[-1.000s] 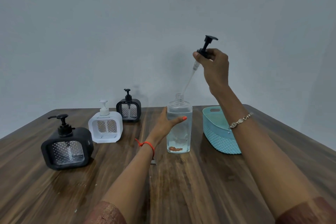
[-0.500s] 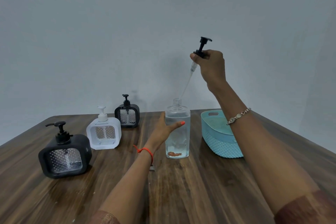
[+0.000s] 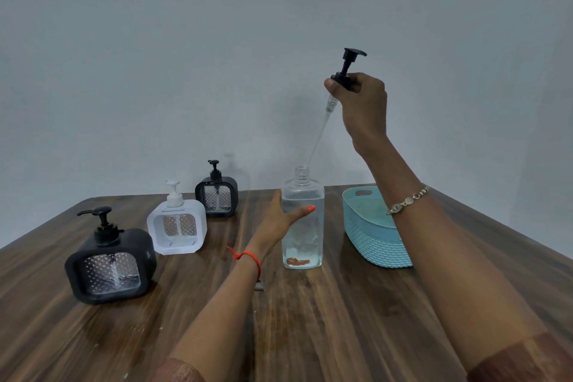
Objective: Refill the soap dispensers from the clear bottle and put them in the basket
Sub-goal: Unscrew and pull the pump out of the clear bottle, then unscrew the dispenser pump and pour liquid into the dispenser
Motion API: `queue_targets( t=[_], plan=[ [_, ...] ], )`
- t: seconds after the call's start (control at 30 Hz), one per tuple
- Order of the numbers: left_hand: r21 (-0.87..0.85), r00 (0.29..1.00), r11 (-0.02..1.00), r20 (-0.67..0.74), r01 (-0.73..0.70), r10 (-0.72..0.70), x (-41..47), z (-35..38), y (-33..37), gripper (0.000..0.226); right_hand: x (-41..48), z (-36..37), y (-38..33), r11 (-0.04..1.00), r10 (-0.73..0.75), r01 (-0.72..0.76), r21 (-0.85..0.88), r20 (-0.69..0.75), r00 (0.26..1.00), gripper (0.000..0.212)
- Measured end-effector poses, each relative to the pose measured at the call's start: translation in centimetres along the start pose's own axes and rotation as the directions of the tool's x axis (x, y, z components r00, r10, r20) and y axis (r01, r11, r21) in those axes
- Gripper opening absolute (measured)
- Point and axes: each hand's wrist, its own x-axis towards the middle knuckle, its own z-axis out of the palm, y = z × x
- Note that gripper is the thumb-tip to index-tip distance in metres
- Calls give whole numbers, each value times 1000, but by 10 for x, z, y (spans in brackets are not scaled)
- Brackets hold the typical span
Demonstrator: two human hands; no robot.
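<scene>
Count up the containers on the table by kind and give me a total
Black soap dispensers: 2
White soap dispenser: 1
Clear bottle: 1, pump lifted out
Teal basket: 1
Total: 5

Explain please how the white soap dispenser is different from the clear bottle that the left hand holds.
The white soap dispenser has its pump screwed on; the clear bottle has an open neck, its black pump lifted out by the right hand. The dispenser is low, squarish and frosted white; the bottle is tall, narrow and transparent. The dispenser stands untouched; the left hand steadies the bottle. Both stand upright on the wooden table.
</scene>
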Motion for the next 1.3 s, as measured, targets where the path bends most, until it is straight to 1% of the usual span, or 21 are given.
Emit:
queue_targets(
  t=[0.07, 0.2, 0.23, 0.3, 0.33, 0.4, 0.5, 0.53, 0.63, 0.7, 0.77, 0.83, 0.93, 1.03, 1.07, 1.1, 1.13, 1.2, 1.23, 1.27, 1.3],
  plan=[
    [2, 1000, 1000, -8, 2, -2, 0, 0, 0, 63, 0, -7, -4, 998, -42, 44, 34, -57, 998, 25],
    [-3, 1000, 1000, -4, 4, -4, 0, 0, -1, 68, -2, -31, -19, 969, -211, 231, 88, -194, 958, 15],
    [-2, 1000, 1000, 1, 7, -7, 0, 0, -1, 68, -5, -38, -21, 957, -236, 264, 118, -207, 949, 12],
    [-6, 1000, 1000, 2, 10, -10, 0, 0, 0, 68, -13, -49, -16, 942, -273, 302, 147, -187, 944, 15],
    [-7, 1000, 1000, 5, 9, -9, -1, 0, 1, 68, -20, -53, -8, 942, -289, 309, 130, -150, 945, 19],
    [0, 999, 1000, 35, 25, -25, -2, -1, 2, 64, -37, -59, 17, 955, -293, 293, 46, -16, 956, 31],
    [21, 997, 997, 26, 75, -75, -8, -5, 2, 56, -72, -69, 71, 964, -194, 230, -134, 237, 952, 42],
    [31, 995, 995, 6, 95, -96, -11, -8, 3, 61, -84, -73, 90, 953, -157, 228, -200, 317, 935, 42],
    [102, 986, 981, -43, 163, -159, -15, -21, -1, 95, -113, -81, 142, 890, -56, 266, -372, 489, 870, 48],
    [147, 980, 969, -52, 197, -191, -19, -29, -1, 101, -125, -85, 168, 830, 24, 302, -469, 571, 820, 56],
    [173, 978, 962, -55, 209, -203, -24, -36, 0, 100, -136, -89, 181, 759, 131, 325, -565, 621, 773, 59],
    [189, 978, 960, -56, 207, -200, -31, -40, 3, 98, -142, -93, 187, 691, 195, 374, -619, 658, 727, 62],
    [206, 974, 952, -66, 225, -216, -41, -49, 4, 90, -145, -94, 188, 674, 230, 417, -610, 709, 667, 67],
    [238, 973, 944, -36, 229, -227, -53, -56, 9, 72, -144, -91, 185, 667, 270, 440, -601, 746, 609, 66],
    [250, 977, 944, -32, 213, -212, -59, -59, 11, 66, -144, -89, 182, 655, 289, 439, -615, 741, 606, 65],
    [256, 981, 947, -33, 193, -191, -64, -63, 13, 59, -142, -85, 178, 650, 275, 433, -625, 724, 632, 62],
    [249, 986, 954, -38, 168, -164, -66, -65, 16, 53, -139, -83, 173, 656, 232, 411, -633, 688, 688, 56],
    [209, 991, 972, -107, 105, -84, -75, -75, 23, 42, -133, -70, 152, 732, 90, 358, -580, 602, 794, 41],
    [197, 985, 979, -168, 60, -26, -80, -81, 29, 34, -133, -59, 138, 782, 28, 335, -525, 568, 823, 36],
    [195, 971, 981, -237, 7, 40, -86, -87, 36, 26, -134, -47, 122, 829, -9, 316, -462, 553, 833, 34],
    [201, 948, 979, -301, -41, 102, -91, -95, 43, 20, -137, -32, 105, 864, -25, 302, -403, 565, 825, 34]
  ],
)
